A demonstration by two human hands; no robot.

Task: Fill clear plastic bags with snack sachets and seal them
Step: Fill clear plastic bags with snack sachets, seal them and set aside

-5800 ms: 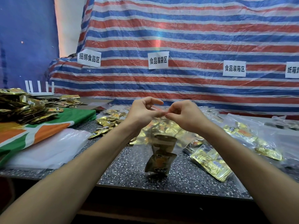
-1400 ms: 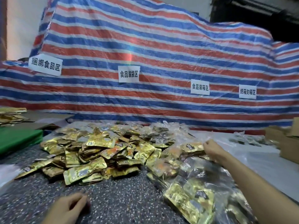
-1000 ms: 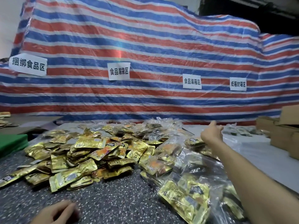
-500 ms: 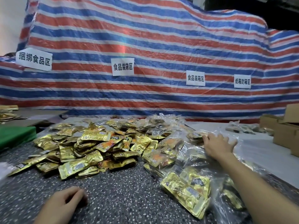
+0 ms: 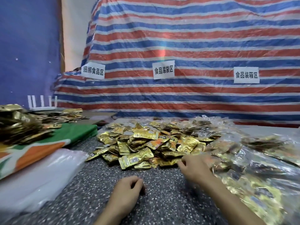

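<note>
Green-and-orange cloth [image 5: 53, 140] far left, with a darker heap of sachets [image 5: 19, 127] on it and a white router [image 5: 41, 103] behind. Just below it, a flat stack of empty clear bags [image 5: 40, 174] at the near left edge of the speckled tabletop [image 5: 162, 205]. Left hand [image 5: 128, 190] rests knuckles-up on bare tabletop, fingers loosely curled, holding nothing, well apart from the bag stack. Centre: main pile of gold snack sachets [image 5: 146, 143], loose and overlapping, none bagged. Right hand [image 5: 196, 169] is at the pile's near right edge, fingertips [image 5: 182, 163] touching or nearly touching the front sachets (motion blur, so I can't tell if they're pinching one or just apart over it). Right of that, filled clear bags [image 5: 263, 172] lie in a crinkled heap running off to the right edge. Striped tarp [image 5: 194, 46] with paper labels behind everything. My read: start of a new bag cycle, at the gather-sachets step, no open bag in either hand. Next move likely needs the left hand to reach across to the empty stack, peel off one bag and hold its mouth open, while the right scoops a small batch. Risk: thin bags cling, so two may come off together.
</note>
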